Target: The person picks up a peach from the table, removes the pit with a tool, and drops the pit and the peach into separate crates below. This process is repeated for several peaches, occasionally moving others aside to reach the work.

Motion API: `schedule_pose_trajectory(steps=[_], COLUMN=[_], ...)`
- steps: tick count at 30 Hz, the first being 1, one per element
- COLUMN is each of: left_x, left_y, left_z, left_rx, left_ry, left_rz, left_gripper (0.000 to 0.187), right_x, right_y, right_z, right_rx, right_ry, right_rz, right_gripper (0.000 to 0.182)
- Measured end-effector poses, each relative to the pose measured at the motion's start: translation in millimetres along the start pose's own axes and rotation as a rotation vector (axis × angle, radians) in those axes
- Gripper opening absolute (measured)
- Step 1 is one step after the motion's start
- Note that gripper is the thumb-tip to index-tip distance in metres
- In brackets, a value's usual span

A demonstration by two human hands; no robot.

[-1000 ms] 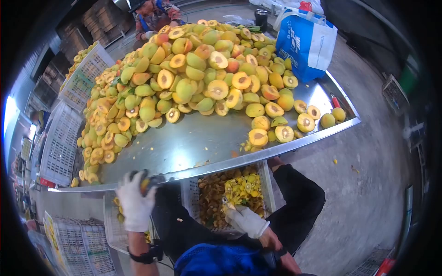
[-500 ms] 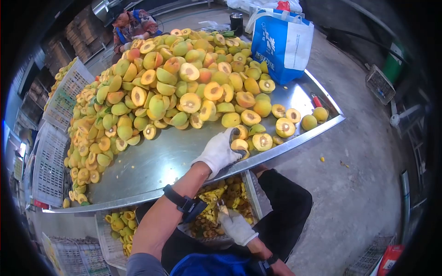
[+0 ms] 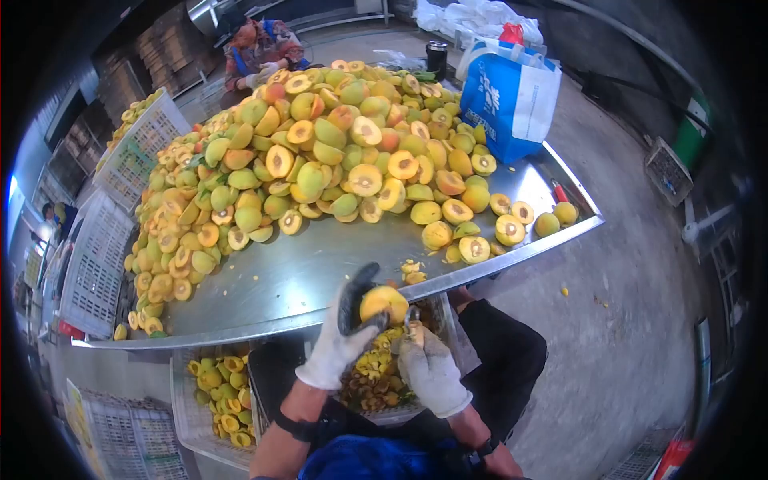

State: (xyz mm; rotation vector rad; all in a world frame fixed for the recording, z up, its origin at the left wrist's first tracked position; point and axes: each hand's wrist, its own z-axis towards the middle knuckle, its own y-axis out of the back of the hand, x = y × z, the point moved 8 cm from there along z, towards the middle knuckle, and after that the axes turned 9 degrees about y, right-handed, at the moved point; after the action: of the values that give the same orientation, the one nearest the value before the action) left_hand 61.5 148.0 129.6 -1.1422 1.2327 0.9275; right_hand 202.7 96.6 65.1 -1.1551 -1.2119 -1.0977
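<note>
My left hand (image 3: 332, 340), in a white glove with dark fingers, is closed around a yellow peach (image 3: 384, 305) just past the table's near edge. Close beside it, my white-gloved right hand (image 3: 432, 368) grips a small hand tool (image 3: 414, 318) with a metal tip, which is near or touching the fruit. I cannot make out the tip's exact shape. Below both hands, a crate (image 3: 464, 340) holds yellow flesh scraps and brown pits. Halved peaches (image 3: 328, 152) lie heaped on the metal table (image 3: 272, 280), and a few fleshy scraps (image 3: 413, 272) rest near its edge.
A crate of fruit halves (image 3: 188, 416) stands at lower left. White crates (image 3: 100, 264) line the table's left end. On the right are a blue bag (image 3: 504, 104) and a red-handled tool (image 3: 559, 192). Another person (image 3: 260, 48) sits across the heap.
My left hand has come back from the fruit at the table's edge, now holding a peach over the crate. My right hand has risen with the tool to meet it.
</note>
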Motion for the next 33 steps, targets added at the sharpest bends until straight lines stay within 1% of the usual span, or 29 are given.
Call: schedule_pose_trajectory(steps=[1, 3, 5, 6, 8, 9, 10, 14, 15, 17, 19, 20, 23, 26, 28, 31, 32, 33], left_x=[16.6, 11.4, 41.0, 56.4, 77.4, 84.3, 84.0, 89.8, 87.2, 92.6, 112.2, 106.5, 83.5, 65.9, 58.9, 73.2, 73.2, 72.9], left_y=[5.1, 2.9, 7.4, 10.3, 13.6, 14.6, 13.9, 17.2, 16.7, 19.5, 21.1, 17.3, 6.0, -4.0, -6.1, -2.6, -0.9, -2.1], left_z=[-9.8, -28.3, -35.4, -37.2, -42.4, -42.2, -41.0, -47.2, -46.7, -45.8, -43.3, -42.5, -41.9, -36.8, -34.2, -31.1, -33.1, -37.6], left_rx=[0.036, 0.013, -0.066, -0.1, -0.166, -0.194, -0.14, -0.202, -0.205, -0.251, -0.328, -0.323, -0.315, -0.326, -0.343, -0.224, -0.303, -0.386], left_ry=[-0.004, 0.048, 0.037, 0.032, 0.063, 0.078, 0.052, 0.008, -0.003, 0.024, 0.102, 0.083, 0.034, -0.01, -0.039, -0.003, -0.018, -0.028], left_rz=[0.03, -0.046, -0.238, -0.333, -0.347, -0.354, -0.344, -0.062, 0.022, -0.017, -0.263, -0.272, -0.275, -0.225, -0.19, -0.208, -0.165, -0.122], left_gripper=[0.061, 0.055, 0.054, 0.055, 0.054, 0.055, 0.055, 0.057, 0.057, 0.056, 0.054, 0.052, 0.049, 0.048, 0.049, 0.041, 0.037, 0.034], right_x=[-4.5, 4.1, 14.3, 8.8, -3.6, -0.1, 5.8, 11.4, 7.7, -1.0, -5.5, -8.9, -11.6, -7.1, -4.0, -10.8, -14.2, -11.3], right_y=[-5.9, -14.1, -18.1, -21.2, -25.3, -25.5, -25.8, -27.7, -26.8, -25.6, -25.2, -24.0, -23.4, -19.0, -17.1, -15.2, -13.8, -13.5], right_z=[2.5, 1.6, -3.1, -5.8, -12.4, -14.5, -17.3, -18.8, -18.3, -17.0, -15.7, -15.7, -16.0, -15.5, -12.6, -14.6, -15.5, -17.3], right_rx=[0.01, 0.025, 0.043, 0.054, 0.071, 0.076, 0.081, 0.125, 0.135, 0.156, 0.164, 0.167, 0.138, 0.106, 0.142, 0.18, 0.189, 0.191], right_ry=[0.083, 0.167, 0.167, 0.128, 0.047, 0.064, 0.08, 0.109, 0.067, -0.017, -0.024, -0.03, 0.11, 0.073, 0.049, -0.013, -0.039, -0.018], right_rz=[-0.059, -0.19, -0.336, -0.322, -0.299, -0.315, -0.329, -0.319, -0.331, -0.353, -0.37, -0.381, -0.374, -0.289, -0.344, -0.437, -0.472, -0.474], right_gripper=[0.021, 0.023, 0.024, 0.025, 0.025, 0.025, 0.026, 0.028, 0.028, 0.028, 0.029, 0.029, 0.031, 0.032, 0.032, 0.03, 0.03, 0.03])
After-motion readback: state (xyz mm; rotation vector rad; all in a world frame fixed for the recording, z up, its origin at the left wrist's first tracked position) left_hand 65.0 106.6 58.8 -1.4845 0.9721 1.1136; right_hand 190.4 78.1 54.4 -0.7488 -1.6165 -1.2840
